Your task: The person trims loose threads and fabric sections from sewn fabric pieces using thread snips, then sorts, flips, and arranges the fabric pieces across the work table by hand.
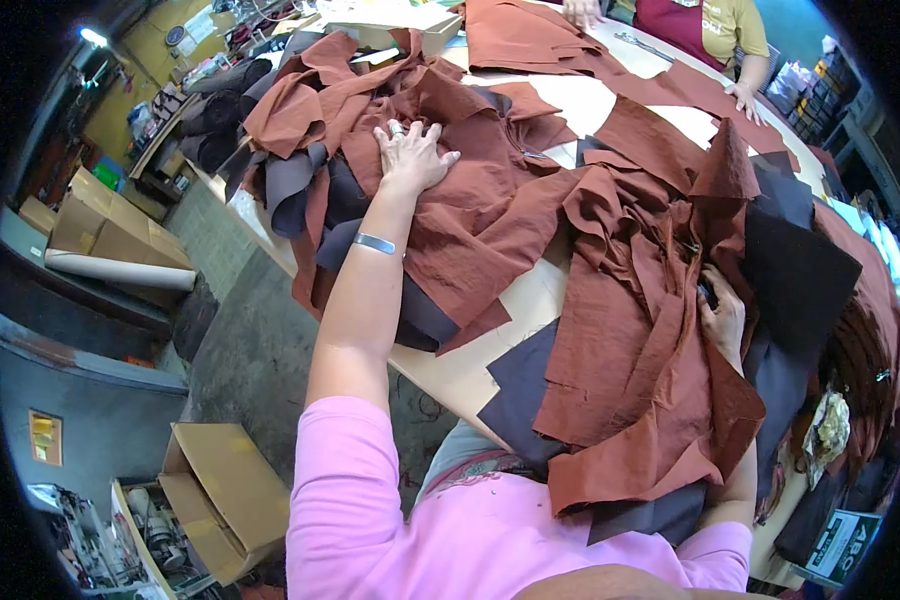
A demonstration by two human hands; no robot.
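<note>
My left hand [412, 158] lies with spread fingers on a crumpled heap of rust-brown fabric pieces [475, 235] at the table's left side. Dark grey pieces [295, 190] stick out from under that heap. Closer to my body, a second bunch of rust-brown fabric [620, 330] hangs in folds over the table's near edge. My right hand [724, 315] grips this bunch at its right side, fingers curled into the folds. Something small and dark shows at those fingers, too hidden to name. Dark cloth [525, 390] lies under the bunch.
Across the table [450, 375], another person's hands [744, 100] rest near flat brown cloth [530, 40]. A black piece [800, 270] and piled brown fabric [865, 330] lie at the right. Cardboard boxes [225, 500] stand on the floor at the left.
</note>
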